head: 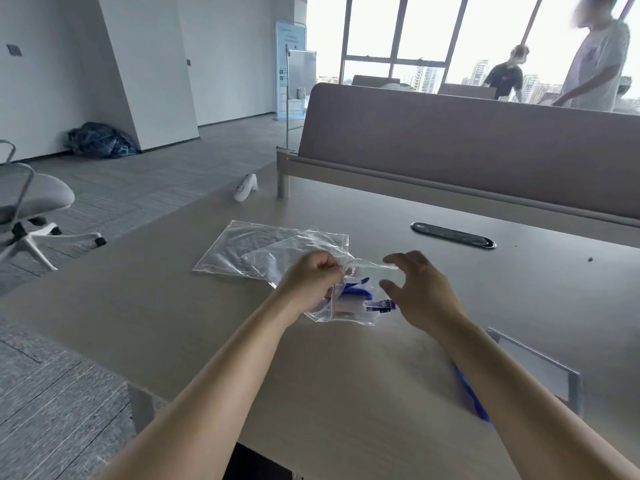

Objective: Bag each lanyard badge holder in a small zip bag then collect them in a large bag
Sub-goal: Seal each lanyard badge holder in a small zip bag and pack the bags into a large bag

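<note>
Pale wood covers the desk (346, 403), which fills the lower part of the view. A grey partition (467, 150) stands along its far edge, and behind it two people stand by tall windows (398, 36) with city buildings outside. On the grey floor to the left are a white office chair (31, 199) and a dark bundle (98, 139) against the white wall.

Near the middle of the surface lies the small zip bag (349, 315), with a badge holder (346, 306) and its blue lanyard (356, 294) inside. The left hand (311, 285) has its fingers curled and pinches the top edge of this bag. The right hand (419, 289) hovers just beside the bag with its fingers spread and loosely bent, and it grasps nothing.

The large zip bag (239, 247) lies flat toward the left edge, and another clear bag (294, 252) overlaps it partly. A second badge holder (540, 365) with a blue strap (474, 400) lies near the right edge, partly hidden by the right forearm. A white controller (245, 187) rests at the far left corner, and a dark oval cable slot (452, 234) is set in the surface near the far edge.
</note>
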A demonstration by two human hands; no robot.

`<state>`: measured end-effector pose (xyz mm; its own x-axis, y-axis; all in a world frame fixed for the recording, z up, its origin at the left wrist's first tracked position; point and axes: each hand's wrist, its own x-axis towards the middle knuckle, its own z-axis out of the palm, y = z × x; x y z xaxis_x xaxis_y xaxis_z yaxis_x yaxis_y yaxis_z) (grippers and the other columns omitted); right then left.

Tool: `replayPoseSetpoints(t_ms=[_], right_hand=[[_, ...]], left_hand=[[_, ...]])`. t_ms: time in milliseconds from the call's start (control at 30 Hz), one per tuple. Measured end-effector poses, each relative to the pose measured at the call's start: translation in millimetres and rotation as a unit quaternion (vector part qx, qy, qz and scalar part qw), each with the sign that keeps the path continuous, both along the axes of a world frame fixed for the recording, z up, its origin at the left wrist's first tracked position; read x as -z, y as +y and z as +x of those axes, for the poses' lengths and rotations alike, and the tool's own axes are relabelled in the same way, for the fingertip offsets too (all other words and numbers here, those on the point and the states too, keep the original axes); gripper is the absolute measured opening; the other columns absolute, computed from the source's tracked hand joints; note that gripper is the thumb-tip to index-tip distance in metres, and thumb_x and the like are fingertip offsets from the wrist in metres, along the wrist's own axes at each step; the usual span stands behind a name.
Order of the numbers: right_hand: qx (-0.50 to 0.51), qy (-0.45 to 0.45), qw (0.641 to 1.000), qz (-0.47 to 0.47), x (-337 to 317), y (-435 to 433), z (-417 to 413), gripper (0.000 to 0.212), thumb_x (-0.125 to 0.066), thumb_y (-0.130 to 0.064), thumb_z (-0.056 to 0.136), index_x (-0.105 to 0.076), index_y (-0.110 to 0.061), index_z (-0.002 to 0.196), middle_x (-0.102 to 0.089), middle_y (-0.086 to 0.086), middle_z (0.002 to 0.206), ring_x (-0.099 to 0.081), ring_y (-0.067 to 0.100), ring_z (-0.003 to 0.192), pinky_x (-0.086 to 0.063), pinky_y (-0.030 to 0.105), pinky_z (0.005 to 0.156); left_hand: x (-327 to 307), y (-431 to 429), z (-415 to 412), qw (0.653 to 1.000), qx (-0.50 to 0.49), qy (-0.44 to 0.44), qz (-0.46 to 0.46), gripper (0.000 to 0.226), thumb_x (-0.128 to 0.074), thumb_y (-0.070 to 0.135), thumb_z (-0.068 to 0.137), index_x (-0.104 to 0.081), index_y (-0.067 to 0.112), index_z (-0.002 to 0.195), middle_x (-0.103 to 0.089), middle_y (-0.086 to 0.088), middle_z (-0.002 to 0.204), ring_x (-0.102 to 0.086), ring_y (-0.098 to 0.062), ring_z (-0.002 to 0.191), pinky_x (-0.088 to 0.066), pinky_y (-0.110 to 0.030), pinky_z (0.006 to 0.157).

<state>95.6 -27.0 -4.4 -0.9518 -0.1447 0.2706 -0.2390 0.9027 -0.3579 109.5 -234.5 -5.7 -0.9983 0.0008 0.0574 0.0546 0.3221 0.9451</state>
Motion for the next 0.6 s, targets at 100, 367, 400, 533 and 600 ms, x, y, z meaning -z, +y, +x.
replayPoseSetpoints(t_ms=[100,367,400,533,600], right_hand=[[-0.017,-0.003,0.999,-0.039,8.2,-3.0,-0.7,0.024,-0.057,-0.028,0.094,-0.065,-0.035,0.116,-0.055,-0.014,0.126,-0.064,0.014,0.091,-0.05,0.03,0.08],[-0.005,0.015,0.998,-0.061,13.3,-7.4,3.8,0.016,-0.057,-0.024,0.095,-0.073,-0.025,0.092,-0.056,-0.019,0.116,-0.062,0.011,0.086,-0.043,0.025,0.069],[-0.003,0.017,0.998,-0.06,11.4,-8.1,6.2,0.017,-0.056,-0.023,0.095,-0.072,-0.025,0.091,-0.058,-0.019,0.114,-0.063,0.011,0.087,-0.045,0.026,0.07],[0.027,-0.002,0.999,-0.039,0.6,-12.1,14.8,0.022,-0.047,-0.018,0.094,-0.068,-0.023,0.092,-0.068,-0.006,0.098,-0.062,0.019,0.084,-0.046,0.027,0.064],[0.039,-0.006,0.999,-0.03,-4.4,-13.8,18.9,0.023,-0.045,-0.016,0.092,-0.067,-0.02,0.09,-0.068,-0.001,0.091,-0.063,0.023,0.081,-0.045,0.026,0.059]], left_hand=[[4.9,-4.7,1.1,1.0,0.0,-0.002,-0.012,0.012,-0.056,0.027,0.072,-0.059,0.016,0.074,-0.073,-0.016,0.098,-0.071,-0.032,0.098,-0.056,-0.045,0.079],[5.0,-11.2,18.9,0.996,0.016,0.028,-0.083,0.005,-0.061,0.016,0.088,-0.063,0.013,0.085,-0.063,0.006,0.074,-0.051,-0.013,0.064,-0.039,-0.03,0.066],[4.8,-12.5,23.8,0.995,0.027,0.029,-0.089,0.003,-0.063,0.019,0.087,-0.061,0.018,0.085,-0.067,0.005,0.082,-0.055,-0.014,0.068,-0.041,-0.03,0.068],[9.6,-18.1,41.0,0.981,0.069,0.004,-0.179,0.034,-0.073,0.045,0.071,-0.056,0.027,0.095,-0.064,0.006,0.105,-0.061,-0.016,0.092,-0.047,-0.033,0.076],[12.3,-21.2,47.4,0.967,0.056,0.014,-0.248,0.033,-0.074,0.041,0.075,-0.056,0.025,0.098,-0.061,0.006,0.109,-0.058,-0.016,0.097,-0.046,-0.03,0.077]])
